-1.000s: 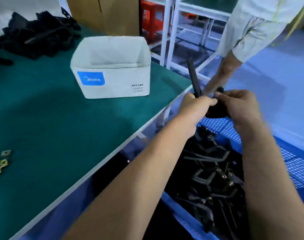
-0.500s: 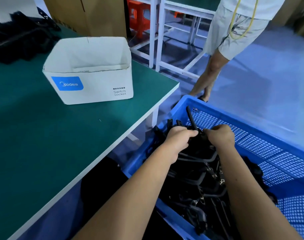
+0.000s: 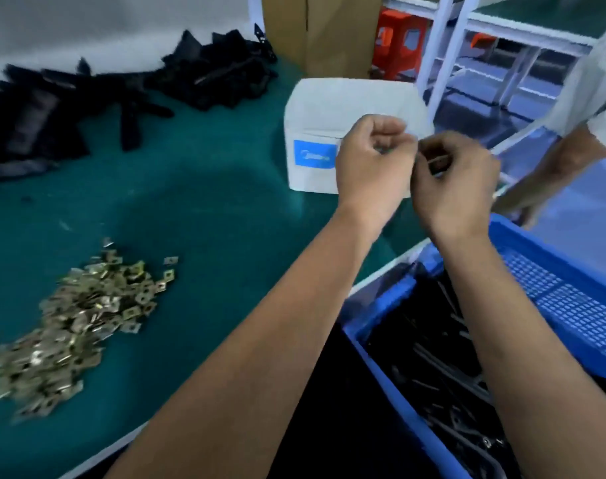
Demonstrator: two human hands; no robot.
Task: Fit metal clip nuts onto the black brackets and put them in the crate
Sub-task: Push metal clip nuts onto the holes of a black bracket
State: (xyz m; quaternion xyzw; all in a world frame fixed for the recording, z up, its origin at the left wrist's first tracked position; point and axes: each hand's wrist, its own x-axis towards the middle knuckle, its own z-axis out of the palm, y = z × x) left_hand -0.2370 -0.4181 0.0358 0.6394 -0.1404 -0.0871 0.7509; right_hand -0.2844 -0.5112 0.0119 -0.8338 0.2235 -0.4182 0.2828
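My left hand [image 3: 370,167] and my right hand [image 3: 457,188] are raised side by side above the green table's right edge, in front of a white box, fingertips almost touching. My left hand is curled into a fist round small greyish clip nuts. My right hand's fingers pinch a small pale piece, blurred. A loose heap of metal clip nuts [image 3: 80,312] lies on the table at the left. Bare black brackets [image 3: 208,77] are piled at the table's back. The blue crate [image 3: 554,257] at the lower right holds fitted brackets [image 3: 440,368].
The white cardboard box [image 3: 315,108] with a blue label stands open near the green table's [image 3: 208,202] right edge. Another person's leg [image 3: 554,167] is beyond the crate. White frames, a red stool and a brown carton stand behind.
Both hands let go of the black bracket in the crate and rose up and left to the table edge. My view swung left, and the clip nut heap came into sight.
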